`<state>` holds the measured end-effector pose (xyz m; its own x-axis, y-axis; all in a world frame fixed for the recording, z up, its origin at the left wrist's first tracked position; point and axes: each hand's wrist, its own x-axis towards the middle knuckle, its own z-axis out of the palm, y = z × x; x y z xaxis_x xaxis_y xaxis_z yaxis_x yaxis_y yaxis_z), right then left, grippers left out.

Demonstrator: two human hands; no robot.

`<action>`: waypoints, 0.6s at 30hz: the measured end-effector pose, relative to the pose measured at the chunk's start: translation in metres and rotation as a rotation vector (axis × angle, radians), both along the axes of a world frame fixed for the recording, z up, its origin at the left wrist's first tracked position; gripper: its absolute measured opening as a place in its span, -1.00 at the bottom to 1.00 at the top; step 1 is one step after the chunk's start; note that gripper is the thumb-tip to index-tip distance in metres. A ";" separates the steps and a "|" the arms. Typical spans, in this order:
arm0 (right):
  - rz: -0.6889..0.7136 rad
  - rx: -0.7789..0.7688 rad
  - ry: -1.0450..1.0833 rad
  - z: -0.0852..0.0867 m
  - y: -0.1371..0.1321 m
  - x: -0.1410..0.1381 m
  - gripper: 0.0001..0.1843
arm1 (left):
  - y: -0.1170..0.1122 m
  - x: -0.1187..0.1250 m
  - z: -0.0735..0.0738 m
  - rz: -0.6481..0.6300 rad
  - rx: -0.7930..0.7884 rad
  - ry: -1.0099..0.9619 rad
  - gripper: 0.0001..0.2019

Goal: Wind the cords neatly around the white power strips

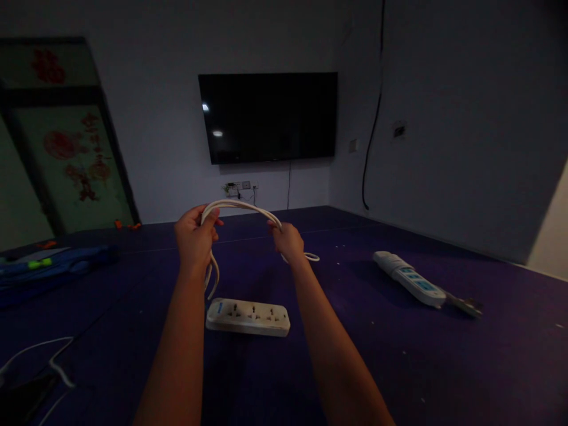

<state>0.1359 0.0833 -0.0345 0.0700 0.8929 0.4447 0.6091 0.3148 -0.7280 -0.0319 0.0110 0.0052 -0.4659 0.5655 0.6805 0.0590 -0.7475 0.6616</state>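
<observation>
A white power cord point(242, 204), gathered in several strands, arches between my two hands above the floor. My left hand point(197, 234) is closed round one end of the bundle, thumb on top, and loose loops hang below it. Round the other end my right hand point(287, 241) is closed, with a small loop of cord sticking out beyond the wrist. Below and between my forearms lies a white power strip point(247, 318), sockets facing up. Where the cord joins the strip is not clear to see.
To the right lies a second power strip point(412, 279) with its cord wound round one end. Blue cloth point(75, 263) lies at the left, and a white cable point(60, 361) at lower left. A television point(270, 118) hangs on the far wall above the purple floor point(346, 355).
</observation>
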 end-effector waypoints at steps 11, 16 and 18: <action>1.016 -0.631 0.895 0.021 -0.029 -0.013 -0.53 | -0.001 0.003 0.005 -0.050 0.131 -0.194 -0.72; 1.136 -0.825 1.389 0.030 -0.044 -0.039 -0.51 | 0.002 0.009 0.004 -0.088 0.167 -0.260 -0.74; 1.110 -0.868 1.523 0.033 -0.051 -0.048 -0.53 | 0.003 0.011 0.003 -0.117 0.148 -0.273 -0.74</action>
